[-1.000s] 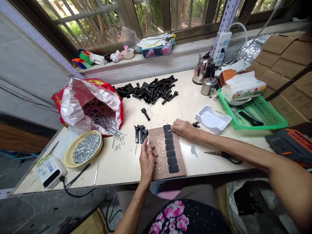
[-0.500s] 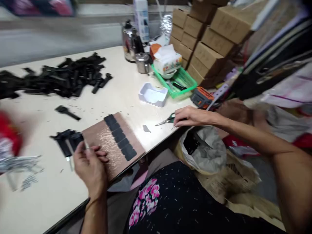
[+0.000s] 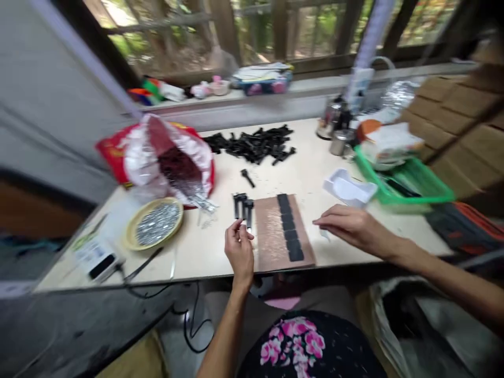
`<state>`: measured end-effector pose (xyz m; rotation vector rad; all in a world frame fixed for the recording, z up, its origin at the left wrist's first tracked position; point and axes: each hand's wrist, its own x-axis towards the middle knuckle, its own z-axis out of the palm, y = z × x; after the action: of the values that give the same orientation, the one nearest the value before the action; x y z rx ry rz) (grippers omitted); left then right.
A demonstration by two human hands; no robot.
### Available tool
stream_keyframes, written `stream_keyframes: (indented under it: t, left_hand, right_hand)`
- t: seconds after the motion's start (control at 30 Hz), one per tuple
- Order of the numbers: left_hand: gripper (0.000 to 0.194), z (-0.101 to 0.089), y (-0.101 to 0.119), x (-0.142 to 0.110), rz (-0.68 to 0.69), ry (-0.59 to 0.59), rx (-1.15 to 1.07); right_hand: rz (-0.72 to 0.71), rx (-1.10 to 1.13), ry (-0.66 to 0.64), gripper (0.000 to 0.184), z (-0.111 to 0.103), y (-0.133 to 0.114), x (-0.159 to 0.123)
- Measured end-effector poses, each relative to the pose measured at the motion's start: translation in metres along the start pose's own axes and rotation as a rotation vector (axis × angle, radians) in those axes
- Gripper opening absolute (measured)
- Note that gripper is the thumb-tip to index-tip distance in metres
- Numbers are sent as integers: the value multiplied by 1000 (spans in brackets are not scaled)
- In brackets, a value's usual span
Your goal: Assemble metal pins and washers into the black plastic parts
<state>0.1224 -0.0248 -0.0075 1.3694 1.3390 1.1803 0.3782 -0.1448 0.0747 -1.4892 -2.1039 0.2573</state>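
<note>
My left hand (image 3: 239,253) is curled, its fingertips close to a small group of black plastic parts (image 3: 243,202) lying side by side on the table. Whatever sits between those fingers is too small and blurred to name. To its right lies a brown board (image 3: 270,252) sprinkled with pale specks, with a row of flat black pieces (image 3: 290,231) along its right side. My right hand (image 3: 354,228) reaches in over the table right of the board, fingers pinched together; what they hold, if anything, is unclear. Just under its fingertips rests a small grey scrap (image 3: 325,234).
A heap of black parts (image 3: 255,144) lies at the back, a single black part (image 3: 248,178) before it. Left are a red bag (image 3: 110,152) and a yellow bowl (image 3: 129,236) of metal pieces. Right are a white tray (image 3: 348,189) and a green basket (image 3: 425,191).
The view has swung left, bringing in the window, red bag and bowl. My right hand has come away from the table's front edge toward the board; the scissors no longer show.
</note>
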Motion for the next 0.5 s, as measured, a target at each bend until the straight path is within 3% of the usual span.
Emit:
stream_keyframes:
  t: [0.1, 0.23, 0.33, 0.5]
  left_hand:
    - [27, -45, -12, 18, 27, 181, 99]
    - [21, -97, -28, 36, 56, 222, 371]
    - [21, -113, -37, 49, 124, 191, 559]
    - [17, -113, -41, 69, 190, 127, 756]
  right_hand:
    - [-255, -109, -91, 27, 66, -3, 79]
    - [-540, -306, -241, 17, 130, -11, 150]
    - [-705, -333, -309, 17, 151, -11, 172]
    - [-872, -307, -283, 20, 160, -2, 179]
